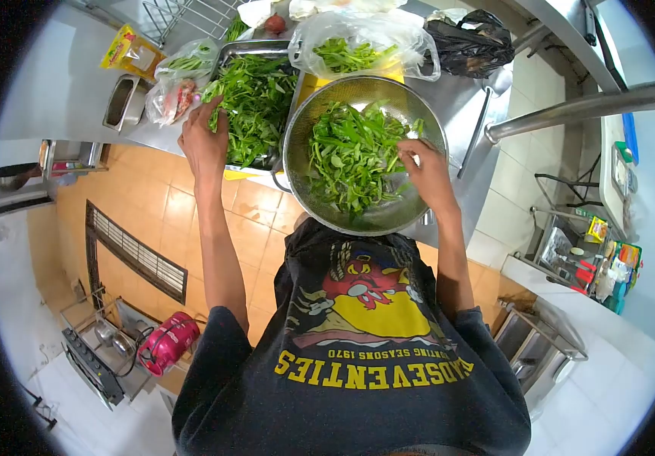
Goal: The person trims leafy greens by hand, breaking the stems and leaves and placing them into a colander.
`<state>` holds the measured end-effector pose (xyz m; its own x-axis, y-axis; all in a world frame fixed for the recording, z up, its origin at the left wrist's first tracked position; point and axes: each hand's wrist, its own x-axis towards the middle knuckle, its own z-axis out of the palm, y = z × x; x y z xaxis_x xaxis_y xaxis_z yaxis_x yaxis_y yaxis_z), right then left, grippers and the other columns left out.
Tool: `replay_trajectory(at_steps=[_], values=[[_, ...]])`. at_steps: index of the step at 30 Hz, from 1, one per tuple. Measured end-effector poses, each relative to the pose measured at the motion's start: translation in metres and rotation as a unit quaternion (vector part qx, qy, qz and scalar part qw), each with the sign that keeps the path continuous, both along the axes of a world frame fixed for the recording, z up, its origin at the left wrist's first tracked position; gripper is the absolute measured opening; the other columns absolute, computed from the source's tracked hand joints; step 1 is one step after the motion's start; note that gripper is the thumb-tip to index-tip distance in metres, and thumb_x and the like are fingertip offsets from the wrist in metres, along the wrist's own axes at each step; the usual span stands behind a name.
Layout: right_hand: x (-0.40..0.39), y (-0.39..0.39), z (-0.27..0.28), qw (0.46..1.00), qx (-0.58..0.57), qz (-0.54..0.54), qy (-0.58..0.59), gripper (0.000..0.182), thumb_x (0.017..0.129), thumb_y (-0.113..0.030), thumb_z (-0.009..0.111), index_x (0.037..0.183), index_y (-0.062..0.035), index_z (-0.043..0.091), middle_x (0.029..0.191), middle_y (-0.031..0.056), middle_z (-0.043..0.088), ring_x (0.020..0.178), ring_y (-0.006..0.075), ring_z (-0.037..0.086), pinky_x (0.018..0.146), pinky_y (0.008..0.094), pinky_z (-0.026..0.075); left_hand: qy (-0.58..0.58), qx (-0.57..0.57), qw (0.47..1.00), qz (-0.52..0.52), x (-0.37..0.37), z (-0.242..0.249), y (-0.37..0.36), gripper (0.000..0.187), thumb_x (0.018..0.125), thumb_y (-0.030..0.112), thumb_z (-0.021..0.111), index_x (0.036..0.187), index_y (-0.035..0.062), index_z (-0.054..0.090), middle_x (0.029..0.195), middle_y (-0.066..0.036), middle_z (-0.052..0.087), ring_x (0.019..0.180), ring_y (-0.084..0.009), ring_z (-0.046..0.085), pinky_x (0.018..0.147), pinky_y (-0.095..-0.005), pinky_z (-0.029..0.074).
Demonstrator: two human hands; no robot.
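Observation:
My left hand [206,138] reaches to the left side of a metal tray [294,91] heaped with leafy greens [255,106]. Its fingers are bent together around some leaves at the tray's edge. A large metal colander [297,178] stands to the right, close to my body, with another pile of leafy greens [358,156] in it. Over the colander's right side, my right hand [425,171] has its fingers curled in a pinch at the edge of that pile, on a bit of the greens. The fingertips are partly hidden.
Behind the colander lies a clear plastic bag [418,45] of greens, beside a black plastic bag [470,44]. At left are a small steel container [124,102], a yellow packet [131,53] and another bag [168,95]. A metal pipe [570,114] runs at right.

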<state>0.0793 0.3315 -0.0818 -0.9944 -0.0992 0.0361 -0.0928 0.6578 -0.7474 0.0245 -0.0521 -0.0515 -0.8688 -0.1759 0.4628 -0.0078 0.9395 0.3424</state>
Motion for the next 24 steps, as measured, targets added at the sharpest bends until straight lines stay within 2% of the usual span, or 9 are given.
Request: replay_trajectory(at_steps=[4, 7, 9, 10, 12, 16, 18, 21, 24], values=[[-0.010, -0.010, -0.030, 0.982, 0.082, -0.053, 0.163, 0.031, 0.082, -0.004, 0.065, 0.112, -0.0058, 0.064, 0.108, 0.0179, 0.064, 0.103, 0.0373, 0.058, 0.091, 0.0455, 0.046, -0.002, 0.093, 0.993, -0.068, 0.009, 0.010, 0.031, 0.023, 0.084, 0.008, 0.066, 0.107, 0.0094, 0.070, 0.104, -0.014, 0.069, 0.095, -0.0333, 0.064, 0.085, -0.0409, 0.050], [-0.018, -0.012, -0.045, 0.980, 0.152, 0.003, 0.127, 0.032, 0.081, -0.004, 0.065, 0.113, -0.0040, 0.063, 0.107, 0.0187, 0.064, 0.106, 0.0393, 0.056, 0.093, 0.0472, 0.044, 0.002, 0.138, 0.978, -0.158, 0.012, -0.002, 0.053, 0.022, 0.085, 0.009, 0.066, 0.106, 0.0089, 0.070, 0.103, -0.015, 0.068, 0.093, -0.0323, 0.064, 0.083, -0.0400, 0.050], [-0.018, -0.011, -0.044, 0.988, 0.125, 0.016, 0.086, 0.028, 0.082, -0.004, 0.066, 0.110, -0.0027, 0.064, 0.102, 0.0182, 0.065, 0.098, 0.0359, 0.059, 0.087, 0.0440, 0.047, -0.026, 0.177, 0.967, -0.183, 0.021, -0.001, 0.076, 0.021, 0.086, 0.009, 0.066, 0.107, 0.0083, 0.069, 0.101, -0.015, 0.068, 0.089, -0.0323, 0.064, 0.082, -0.0395, 0.050], [-0.020, -0.013, -0.039, 0.991, 0.111, 0.025, 0.066, 0.027, 0.082, -0.005, 0.066, 0.109, -0.0020, 0.064, 0.099, 0.0179, 0.066, 0.094, 0.0342, 0.061, 0.084, 0.0425, 0.048, -0.048, 0.197, 0.960, -0.194, 0.024, -0.001, 0.087, 0.021, 0.086, 0.010, 0.066, 0.107, 0.0077, 0.069, 0.100, -0.014, 0.068, 0.088, -0.0303, 0.064, 0.081, -0.0384, 0.050], [-0.018, -0.016, -0.018, 0.999, -0.008, -0.022, -0.023, 0.020, 0.084, -0.007, 0.068, 0.103, -0.0013, 0.065, 0.089, 0.0134, 0.066, 0.082, 0.0255, 0.061, 0.076, 0.0365, 0.049, -0.095, 0.235, 0.943, -0.214, 0.032, -0.003, 0.106, 0.020, 0.087, 0.012, 0.067, 0.106, 0.0063, 0.068, 0.099, -0.012, 0.069, 0.086, -0.0262, 0.064, 0.080, -0.0363, 0.050], [-0.027, -0.006, -0.005, 0.966, -0.221, -0.032, -0.130, 0.014, 0.087, -0.013, 0.069, 0.091, -0.0005, 0.064, 0.074, 0.0030, 0.061, 0.067, 0.0096, 0.054, 0.062, 0.0260, 0.045, -0.215, 0.416, 0.846, -0.253, 0.046, -0.007, 0.140, 0.025, 0.089, 0.018, 0.069, 0.108, 0.0023, 0.065, 0.095, -0.009, 0.070, 0.085, -0.0176, 0.063, 0.077, -0.0321, 0.049], [-0.026, -0.009, 0.006, 0.949, -0.289, -0.026, -0.120, 0.015, 0.088, -0.014, 0.069, 0.089, -0.0008, 0.063, 0.074, 0.0008, 0.060, 0.068, 0.0071, 0.054, 0.062, 0.0240, 0.045, -0.236, 0.475, 0.798, -0.287, 0.052, -0.008, 0.153, 0.030, 0.088, 0.021, 0.071, 0.109, 0.0007, 0.064, 0.095, -0.008, 0.070, 0.084, -0.0141, 0.063, 0.076, -0.0303, 0.049], [-0.023, -0.016, 0.012, 0.940, -0.313, -0.031, -0.128, 0.018, 0.090, -0.017, 0.067, 0.088, -0.0004, 0.063, 0.074, 0.0010, 0.061, 0.068, 0.0061, 0.055, 0.061, 0.0224, 0.045, -0.207, 0.399, 0.839, -0.306, 0.055, 0.000, 0.168, 0.036, 0.085, 0.022, 0.074, 0.111, -0.0002, 0.062, 0.097, -0.009, 0.071, 0.083, -0.0148, 0.064, 0.076, -0.0300, 0.050], [-0.020, -0.020, 0.014, 0.933, -0.323, -0.031, -0.155, 0.022, 0.092, -0.022, 0.066, 0.091, 0.0000, 0.064, 0.076, 0.0036, 0.063, 0.065, 0.0072, 0.057, 0.059, 0.0223, 0.046, -0.204, 0.397, 0.851, -0.277, 0.051, 0.000, 0.169, 0.030, 0.085, 0.021, 0.075, 0.105, 0.0001, 0.067, 0.093, -0.009, 0.071, 0.081, -0.0137, 0.064, 0.076, -0.0287, 0.050]])
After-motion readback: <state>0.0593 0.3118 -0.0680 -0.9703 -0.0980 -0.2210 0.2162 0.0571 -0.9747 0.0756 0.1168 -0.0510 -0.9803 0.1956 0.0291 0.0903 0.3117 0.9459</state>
